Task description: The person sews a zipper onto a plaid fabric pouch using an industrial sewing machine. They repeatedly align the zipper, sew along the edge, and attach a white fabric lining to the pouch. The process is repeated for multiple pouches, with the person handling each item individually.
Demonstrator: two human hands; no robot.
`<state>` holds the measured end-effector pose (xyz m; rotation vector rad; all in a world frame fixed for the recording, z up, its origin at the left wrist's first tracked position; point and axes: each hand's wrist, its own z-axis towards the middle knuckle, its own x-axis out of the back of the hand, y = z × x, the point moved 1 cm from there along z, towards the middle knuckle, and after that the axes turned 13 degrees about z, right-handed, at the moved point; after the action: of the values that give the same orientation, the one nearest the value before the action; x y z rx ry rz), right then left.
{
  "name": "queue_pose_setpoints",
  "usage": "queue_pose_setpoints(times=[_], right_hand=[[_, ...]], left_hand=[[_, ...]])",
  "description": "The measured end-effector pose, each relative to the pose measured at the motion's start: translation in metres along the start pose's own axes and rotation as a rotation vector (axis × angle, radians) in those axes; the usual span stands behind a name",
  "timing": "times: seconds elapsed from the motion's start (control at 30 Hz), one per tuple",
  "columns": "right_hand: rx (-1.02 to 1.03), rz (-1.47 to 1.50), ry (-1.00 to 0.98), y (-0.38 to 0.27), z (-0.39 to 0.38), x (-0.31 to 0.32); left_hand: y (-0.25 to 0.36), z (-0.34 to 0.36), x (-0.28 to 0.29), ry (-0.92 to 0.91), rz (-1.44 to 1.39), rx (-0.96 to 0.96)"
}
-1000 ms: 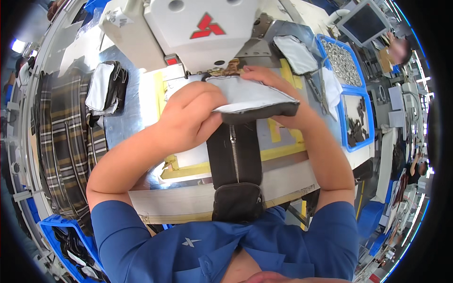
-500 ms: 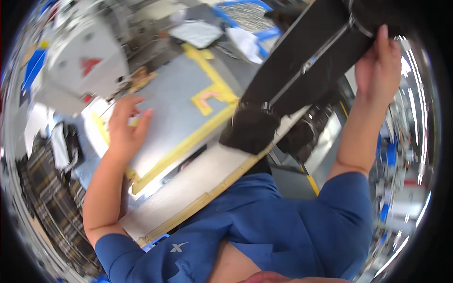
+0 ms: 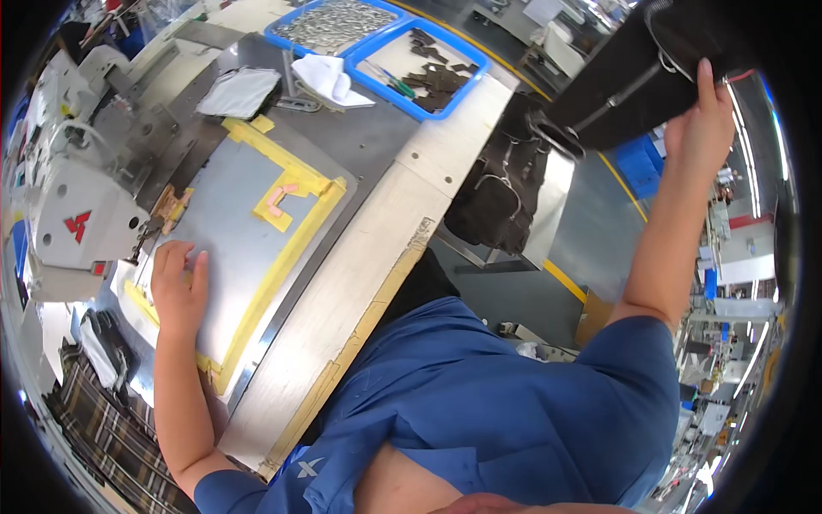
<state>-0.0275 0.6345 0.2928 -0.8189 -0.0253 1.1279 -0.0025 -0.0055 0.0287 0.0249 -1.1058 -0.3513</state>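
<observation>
At eight o'clock lies brown-and-black plaid cloth, beside stacked white-faced black fabric pouches. At nine, a white metal sewing-machine head with a red emblem stands close to the left hand; its fingers are half curled, thumb apart, nothing visible in its hold. Whether it touches the flat grey plate edged in yellow tape, I cannot tell. Toward twelve come a white-faced fabric piece, a blue plastic tray of shiny metal parts, a crumpled white cloth and a blue plastic tray of dark strips.

Between one and two, a heap of black fabric pieces lies beside the pale worktable. Above it extends a long black zippered fabric piece, one end gripped by the right hand at two o'clock, an index finger extended. The step looks like holding this piece away from the machine; moving it calls for a firm grip and clearance from heap and table edge.
</observation>
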Motion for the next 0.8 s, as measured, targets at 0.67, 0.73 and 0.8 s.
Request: queue_pose_setpoints(times=[0.67,0.73,0.8], right_hand=[[0.095,-0.601,-0.800,0.211,-0.057,-0.056],[0.043,-0.384,-0.977,0.179,-0.110,-0.103],[-0.049,-0.218,-1.144,0.158,-0.159,-0.139]], left_hand=[[-0.010,-0.058,0.082,-0.148,0.348,0.450],[-0.040,-0.071,0.094,-0.031,0.431,0.610],[-0.067,-0.081,0.113,0.018,0.500,0.760]])
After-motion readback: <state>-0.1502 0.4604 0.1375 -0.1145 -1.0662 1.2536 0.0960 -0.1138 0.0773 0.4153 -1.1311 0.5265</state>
